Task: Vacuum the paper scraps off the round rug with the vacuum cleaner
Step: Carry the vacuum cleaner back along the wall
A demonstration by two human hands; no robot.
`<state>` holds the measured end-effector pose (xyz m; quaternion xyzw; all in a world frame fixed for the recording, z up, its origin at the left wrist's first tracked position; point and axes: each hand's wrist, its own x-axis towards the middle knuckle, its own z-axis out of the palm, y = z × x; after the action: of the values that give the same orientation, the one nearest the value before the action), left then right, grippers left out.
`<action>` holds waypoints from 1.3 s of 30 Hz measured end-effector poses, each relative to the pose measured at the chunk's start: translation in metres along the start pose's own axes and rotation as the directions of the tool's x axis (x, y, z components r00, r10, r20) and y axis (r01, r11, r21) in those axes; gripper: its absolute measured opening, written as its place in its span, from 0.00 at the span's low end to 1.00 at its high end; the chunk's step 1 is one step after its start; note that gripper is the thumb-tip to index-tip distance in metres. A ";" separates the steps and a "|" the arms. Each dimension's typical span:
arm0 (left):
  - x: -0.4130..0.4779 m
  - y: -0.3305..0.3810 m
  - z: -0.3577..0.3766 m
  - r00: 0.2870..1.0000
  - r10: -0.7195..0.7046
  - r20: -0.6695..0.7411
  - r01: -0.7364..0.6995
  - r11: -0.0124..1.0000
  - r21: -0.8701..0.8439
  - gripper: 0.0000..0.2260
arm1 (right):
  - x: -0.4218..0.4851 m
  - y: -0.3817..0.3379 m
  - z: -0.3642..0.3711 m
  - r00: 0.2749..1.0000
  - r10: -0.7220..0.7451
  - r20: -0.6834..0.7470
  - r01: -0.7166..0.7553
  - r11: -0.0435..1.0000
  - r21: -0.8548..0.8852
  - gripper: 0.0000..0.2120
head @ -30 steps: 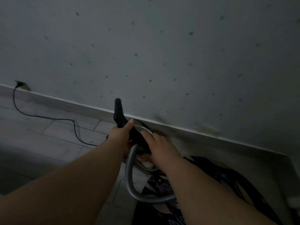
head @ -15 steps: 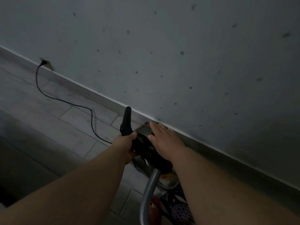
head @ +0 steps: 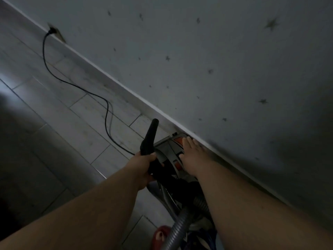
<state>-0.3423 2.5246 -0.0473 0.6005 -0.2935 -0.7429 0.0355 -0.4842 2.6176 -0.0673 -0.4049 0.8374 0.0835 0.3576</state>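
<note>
The left hand (head: pixel 144 164) is curled round the black nozzle (head: pixel 150 136), as it was a second ago. The right hand (head: pixel 191 157) has made the move: it has left the nozzle and hose and now lies with straight fingers flat on top of the vacuum cleaner (head: pixel 166 147), right beside an orange patch (head: pixel 177 166) (possibly the switch, though the dim light leaves that unsure). I judge that the machine is being switched on or steadied, so no suction work has begun.

The grey ribbed hose (head: pixel 178 230) loops down between the forearms. The power cord (head: pixel 106 109) runs across the floor tiles (head: pixel 81 123) to the wall socket (head: pixel 54 32), so the cleaner is plugged in. The view has swung away from the round rug (head: pixel 201 240), which is now only a patterned sliver at the bottom edge; no paper scraps can be made out.

No brand, label or writing can be read on the cleaner or elsewhere.
</note>
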 end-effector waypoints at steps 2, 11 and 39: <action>0.019 0.000 0.001 1.000 -0.004 -0.007 0.004 1.000 -0.004 0.12 | 0.024 0.002 0.002 1.000 0.005 0.030 -0.005 1.000 -0.010 0.30; 0.092 -0.015 -0.002 1.000 -0.020 0.018 0.021 0.997 -0.069 0.08 | 0.107 0.009 0.034 0.985 0.080 0.151 -0.074 0.996 -0.045 0.31; 0.131 -0.010 -0.029 0.988 -0.119 0.103 0.135 0.976 -0.172 0.12 | 0.113 -0.020 0.046 0.978 0.088 0.190 -0.121 0.978 0.170 0.42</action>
<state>-0.3488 2.4677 -0.1695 0.5778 -0.1882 -0.7937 0.0278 -0.4922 2.5547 -0.1733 -0.3165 0.8256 0.0626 0.4628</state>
